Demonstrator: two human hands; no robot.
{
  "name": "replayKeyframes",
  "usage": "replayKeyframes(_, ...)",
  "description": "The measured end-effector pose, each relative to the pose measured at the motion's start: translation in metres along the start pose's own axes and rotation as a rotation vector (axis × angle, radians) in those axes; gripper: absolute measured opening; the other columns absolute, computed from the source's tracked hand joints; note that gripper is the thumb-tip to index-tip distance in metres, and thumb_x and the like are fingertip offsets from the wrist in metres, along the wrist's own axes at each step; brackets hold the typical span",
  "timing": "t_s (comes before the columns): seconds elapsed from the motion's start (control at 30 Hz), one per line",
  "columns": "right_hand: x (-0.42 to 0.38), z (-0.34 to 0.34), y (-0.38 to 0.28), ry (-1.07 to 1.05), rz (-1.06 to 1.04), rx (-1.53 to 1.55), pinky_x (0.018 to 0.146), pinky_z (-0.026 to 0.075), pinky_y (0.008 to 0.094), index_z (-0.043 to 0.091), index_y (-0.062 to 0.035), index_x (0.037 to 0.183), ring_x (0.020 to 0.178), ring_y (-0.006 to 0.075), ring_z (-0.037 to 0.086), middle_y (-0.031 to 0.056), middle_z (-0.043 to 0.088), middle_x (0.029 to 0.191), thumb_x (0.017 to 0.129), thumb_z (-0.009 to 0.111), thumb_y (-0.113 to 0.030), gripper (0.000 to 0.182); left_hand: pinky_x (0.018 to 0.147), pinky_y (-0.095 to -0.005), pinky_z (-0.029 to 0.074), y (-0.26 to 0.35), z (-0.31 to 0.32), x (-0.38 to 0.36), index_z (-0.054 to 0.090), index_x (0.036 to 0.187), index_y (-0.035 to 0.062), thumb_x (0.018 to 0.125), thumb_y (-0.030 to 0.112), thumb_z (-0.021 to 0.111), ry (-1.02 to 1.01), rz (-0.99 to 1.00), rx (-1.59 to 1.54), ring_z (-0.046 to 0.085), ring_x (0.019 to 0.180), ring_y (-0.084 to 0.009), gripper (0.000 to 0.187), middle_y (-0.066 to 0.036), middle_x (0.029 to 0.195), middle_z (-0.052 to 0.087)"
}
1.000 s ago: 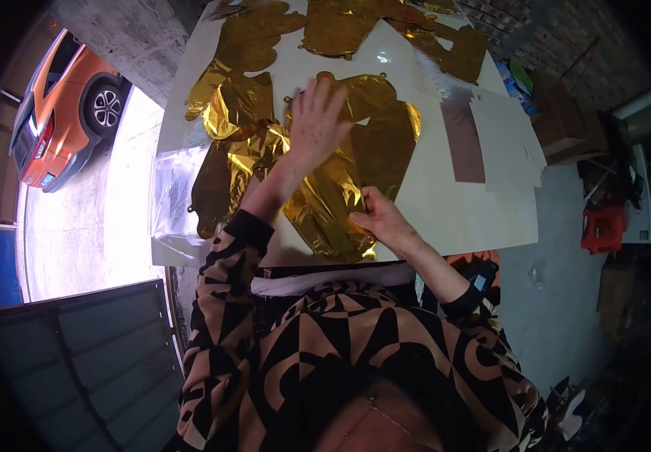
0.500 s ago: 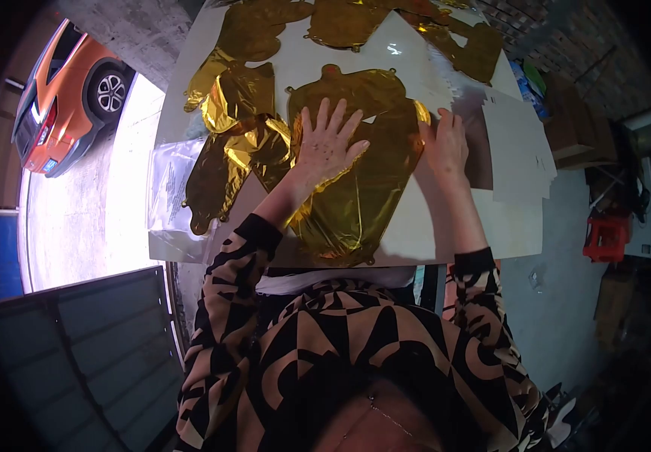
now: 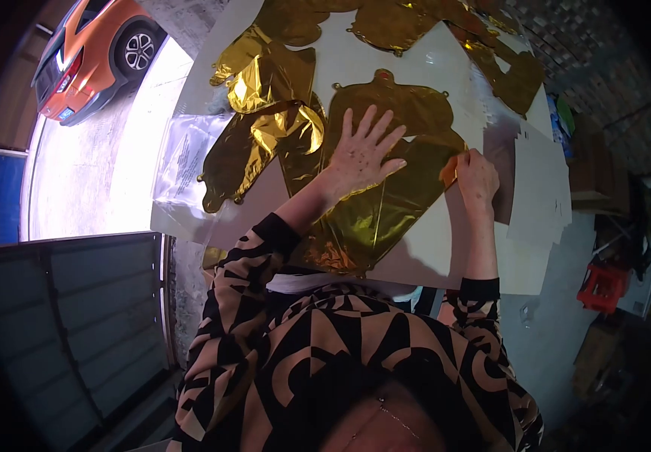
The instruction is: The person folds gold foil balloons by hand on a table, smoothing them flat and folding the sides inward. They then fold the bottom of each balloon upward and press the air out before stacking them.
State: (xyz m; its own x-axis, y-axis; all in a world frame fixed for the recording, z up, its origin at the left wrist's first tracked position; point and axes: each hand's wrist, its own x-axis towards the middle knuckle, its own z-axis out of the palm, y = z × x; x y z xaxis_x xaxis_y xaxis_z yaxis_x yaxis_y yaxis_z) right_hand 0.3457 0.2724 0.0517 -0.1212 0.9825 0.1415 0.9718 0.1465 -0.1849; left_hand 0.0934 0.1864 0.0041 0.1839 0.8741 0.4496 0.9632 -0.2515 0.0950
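A shaped gold foil piece [image 3: 416,177] lies on the pale desk [image 3: 435,260], directly in front of the person, its broad rounded part away from the body and its narrower end towards the near edge. A tab stands out at its far end, and a small pale triangle shows near its middle.

The left hand [image 3: 363,157] rests palm down on the foil, its grip spread, thumb out to the right. At the foil's right edge, the right hand [image 3: 478,179] has its grip pressed together, pinching that edge, where the foil bends up and shines orange.

Left of the foil piece is a bright crumpled foil [image 3: 265,120], with clear plastic [image 3: 186,158] beyond it at the desk's left side. Further foil pieces [image 3: 393,29] lie across the far part of the desk. On the right are a dull brownish panel [image 3: 501,143] and overlapping white sheets [image 3: 542,181].

Past the desk, an orange car [image 3: 99,53] stands at upper left, above a dark ribbed panel [image 3: 107,301] at lower left. Off to the right are cardboard boxes [image 3: 593,167] and a red plastic object [image 3: 603,288].
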Motion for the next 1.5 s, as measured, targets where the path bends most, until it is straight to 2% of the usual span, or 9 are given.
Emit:
replayKeyframes(0.17, -0.004, 0.001, -0.005, 0.036, -0.041, -0.097, 0.072, 0.058, 0.0553, 0.064, -0.0073, 0.108, 0.078, 0.0458, 0.073, 0.0212, 0.074, 0.083, 0.102, 0.053, -0.032, 0.028, 0.123, -0.0646, 0.017, 0.005, -0.007, -0.002, 0.044, 0.156, 0.0183, 0.102, 0.058, 0.05, 0.016, 0.023, -0.053, 0.028, 0.153, -0.0368, 0.068, -0.014, 0.163, 0.039)
replayKeyframes(0.27, -0.01, -0.011, -0.014, -0.035, 0.03, -0.126, 0.07, 0.058, 0.0555, 0.058, -0.0091, 0.114, 0.092, 0.0425, 0.073, 0.0197, 0.074, 0.098, 0.1, 0.059, -0.03, 0.025, 0.124, -0.0612, 0.017, 0.007, -0.015, -0.004, 0.044, 0.157, 0.0165, 0.102, 0.057, 0.051, 0.018, 0.033, -0.094, 0.028, 0.154, -0.0364, 0.068, -0.015, 0.163, 0.038)
replayKeyframes(0.37, -0.023, -0.009, -0.014, 0.251, -0.12, -0.088, 0.073, 0.059, 0.0518, 0.057, -0.0105, 0.119, 0.115, 0.0377, 0.066, 0.0174, 0.067, 0.124, 0.097, 0.065, -0.026, 0.028, 0.125, -0.0591, 0.017, 0.012, -0.03, -0.015, 0.043, 0.157, 0.0156, 0.102, 0.055, 0.053, 0.016, 0.004, -0.119, 0.027, 0.155, -0.036, 0.069, -0.016, 0.163, 0.037)
replayKeyframes(0.47, -0.034, 0.0, -0.026, 0.295, -0.309, -0.061, 0.09, 0.054, 0.0506, 0.057, -0.0113, 0.13, 0.134, 0.0351, 0.051, 0.0141, 0.053, 0.144, 0.094, 0.07, -0.025, 0.04, 0.126, -0.059, 0.015, 0.016, -0.035, -0.035, 0.043, 0.157, 0.0153, 0.101, 0.056, 0.053, -0.006, -0.02, -0.123, 0.025, 0.156, -0.0356, 0.07, -0.017, 0.163, 0.036)
replayKeyframes(0.57, -0.056, 0.008, -0.05, 0.305, -0.578, -0.028, 0.107, 0.043, 0.0529, 0.054, -0.0122, 0.141, 0.141, 0.0354, 0.044, 0.0137, 0.052, 0.146, 0.094, 0.07, -0.028, 0.052, 0.127, -0.058, 0.014, 0.019, -0.032, -0.053, 0.044, 0.156, 0.0131, 0.102, 0.054, 0.052, -0.031, -0.011, -0.121, 0.024, 0.156, -0.0358, 0.068, -0.018, 0.163, 0.037)
replayKeyframes(0.67, -0.089, 0.004, -0.067, 0.185, -0.748, 0.064, 0.114, 0.033, 0.0574, 0.052, -0.013, 0.146, 0.147, 0.0356, 0.036, 0.0141, 0.047, 0.151, 0.095, 0.069, -0.029, 0.056, 0.127, -0.0553, 0.018, 0.006, -0.036, -0.063, 0.044, 0.155, 0.0104, 0.103, 0.049, 0.054, -0.025, 0.003, -0.103, 0.028, 0.155, -0.036, 0.065, -0.018, 0.162, 0.038)
replayKeyframes(0.9, -0.159, 0.0, -0.05, 0.018, -0.743, 0.101, 0.121, 0.024, 0.0589, 0.049, -0.0142, 0.152, 0.153, 0.0347, 0.028, 0.0142, 0.04, 0.159, 0.096, 0.068, -0.029, 0.061, 0.124, -0.0464, 0.032, -0.008, -0.092, -0.117, 0.053, 0.146, 0.0037, 0.101, 0.014, 0.058, -0.024, -0.044, -0.409, 0.043, 0.146, -0.0374, 0.047, -0.019, 0.152, 0.051)
replayKeyframes(1.1, -0.207, 0.002, -0.036, -0.11, -0.734, 0.058, 0.125, 0.015, 0.061, 0.044, -0.0184, 0.158, 0.158, 0.0337, 0.02, 0.0098, 0.031, 0.168, 0.088, 0.075, -0.039, 0.079, 0.123, -0.0476, 0.032, -0.001, -0.111, -0.185, 0.055, 0.142, 0.0064, 0.095, 0.018, 0.066, -0.097, -0.134, -0.316, 0.045, 0.145, -0.0313, 0.05, -0.013, 0.15, 0.053)
replayKeyframes(1.5, -0.241, 0.004, -0.057, -0.202, -0.78, 0.067, 0.123, 0.011, 0.0659, 0.042, -0.0194, 0.159, 0.158, 0.0337, 0.021, 0.0096, 0.032, 0.167, 0.088, 0.075, -0.045, 0.082, 0.127, -0.0474, 0.024, 0.012, -0.114, -0.21, 0.056, 0.146, 0.0072, 0.096, 0.023, 0.065, -0.18, -0.152, -0.281, 0.038, 0.15, -0.0273, 0.053, -0.012, 0.155, 0.049)
